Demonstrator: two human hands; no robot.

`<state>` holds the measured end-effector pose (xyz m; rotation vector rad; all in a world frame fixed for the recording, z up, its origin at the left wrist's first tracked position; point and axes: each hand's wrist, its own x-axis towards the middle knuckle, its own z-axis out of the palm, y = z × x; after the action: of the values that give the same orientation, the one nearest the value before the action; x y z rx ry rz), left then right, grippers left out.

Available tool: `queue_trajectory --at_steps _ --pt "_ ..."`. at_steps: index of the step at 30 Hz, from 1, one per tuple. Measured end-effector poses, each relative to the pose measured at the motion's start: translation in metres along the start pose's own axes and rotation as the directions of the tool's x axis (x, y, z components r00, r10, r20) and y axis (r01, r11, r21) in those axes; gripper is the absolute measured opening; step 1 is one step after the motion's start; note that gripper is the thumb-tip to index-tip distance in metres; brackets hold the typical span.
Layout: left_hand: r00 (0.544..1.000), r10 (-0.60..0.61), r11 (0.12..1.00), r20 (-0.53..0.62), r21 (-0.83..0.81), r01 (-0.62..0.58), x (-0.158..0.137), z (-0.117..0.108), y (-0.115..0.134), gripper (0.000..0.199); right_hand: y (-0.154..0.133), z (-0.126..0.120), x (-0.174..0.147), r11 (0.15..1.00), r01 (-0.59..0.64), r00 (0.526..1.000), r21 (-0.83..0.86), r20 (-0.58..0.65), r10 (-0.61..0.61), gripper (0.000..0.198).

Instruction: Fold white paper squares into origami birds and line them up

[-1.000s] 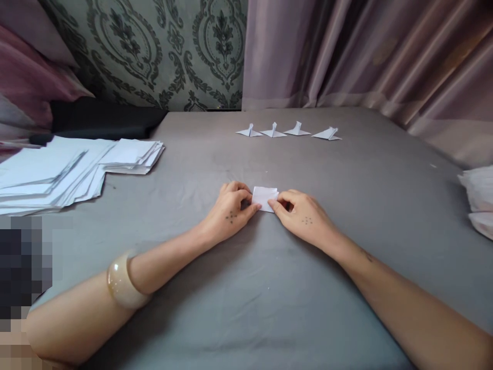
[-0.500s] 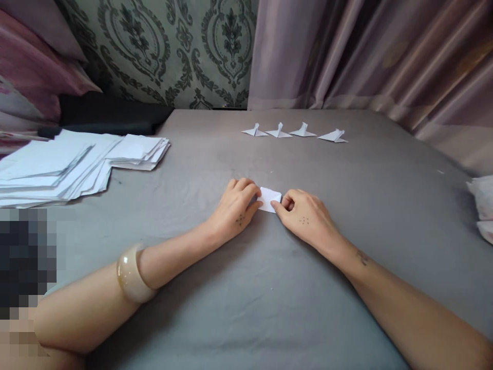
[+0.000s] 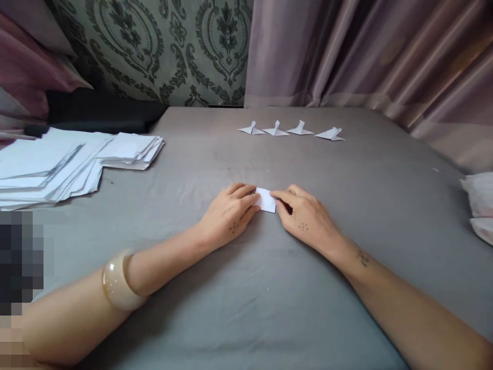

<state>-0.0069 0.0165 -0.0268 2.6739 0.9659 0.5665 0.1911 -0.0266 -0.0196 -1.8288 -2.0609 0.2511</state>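
Observation:
A small folded piece of white paper (image 3: 265,200) lies on the grey cloth between my hands. Its left end is under the fingers of my left hand (image 3: 230,208), which grip and press it down; they cover that end. My right hand (image 3: 304,208) pinches the paper's right edge, with the index finger at the upper corner and the thumb just below it. A pale bangle (image 3: 121,281) sits on my left forearm.
Several folded white paper figures (image 3: 276,129) stand in a row at the far side. Stacks of white paper (image 3: 50,164) lie at the left, near a black cloth (image 3: 108,110). A whitish bundle (image 3: 479,203) is at the right edge. Curtains (image 3: 346,51) hang behind.
The paper's face now looks plain and flat, its diagonal crease no longer showing. My left fingers have spread further over it, and my right index finger has reached its upper right corner.

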Motion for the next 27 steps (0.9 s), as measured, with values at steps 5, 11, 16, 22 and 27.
queue_trajectory --at_steps 5,11,16,22,27 --pt "0.992 -0.102 0.994 -0.081 -0.058 0.097 -0.001 0.002 -0.006 0.022 -0.001 0.002 0.001 0.999 -0.025 0.999 0.023 -0.029 0.026 0.028" --pt "0.972 -0.217 0.969 -0.087 -0.141 0.204 0.002 0.003 -0.006 0.022 0.003 0.005 0.008 0.997 0.025 0.997 0.077 -0.073 -0.020 0.028" --pt "0.958 -0.286 0.919 -0.023 -0.291 0.268 0.004 0.002 -0.007 0.017 0.007 0.004 0.011 0.961 -0.022 0.999 0.276 -0.041 0.034 0.014" --pt "0.952 -0.304 0.834 0.022 -0.478 0.277 0.005 -0.001 -0.006 0.008 0.004 0.003 0.010 0.880 -0.093 0.995 0.466 0.021 0.094 0.008" --pt "0.938 -0.346 0.652 0.038 -0.709 0.269 0.006 -0.004 -0.001 0.009 -0.002 0.001 0.006 0.823 -0.041 0.996 0.567 -0.041 0.078 0.006"
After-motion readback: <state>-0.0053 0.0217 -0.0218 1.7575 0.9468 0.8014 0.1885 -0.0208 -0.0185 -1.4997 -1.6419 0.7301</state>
